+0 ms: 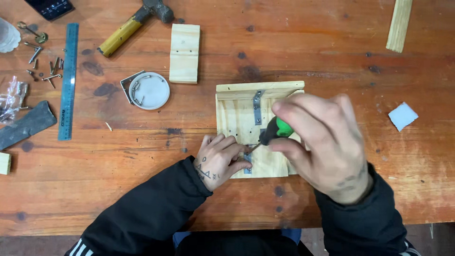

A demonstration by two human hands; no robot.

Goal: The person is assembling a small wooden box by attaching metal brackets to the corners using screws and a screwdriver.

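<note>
While left hand (219,159) steadies bracket (248,163), right hand (327,142) angles screwdriver (275,131).

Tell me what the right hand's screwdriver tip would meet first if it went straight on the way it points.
The right hand aims the green-and-black screwdriver down-left. Its tip looks set to meet the small metal bracket on the wooden board, beside the left hand fingertips; depth is unclear.

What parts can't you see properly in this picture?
Head view:
- Screwdriver tip and the screw: hidden by the left hand fingers.
- Lower metal bracket: mostly covered by that hand.
- Right side of the wooden board: behind the right hand.
- Hammer head: cut off by the top edge.
</note>
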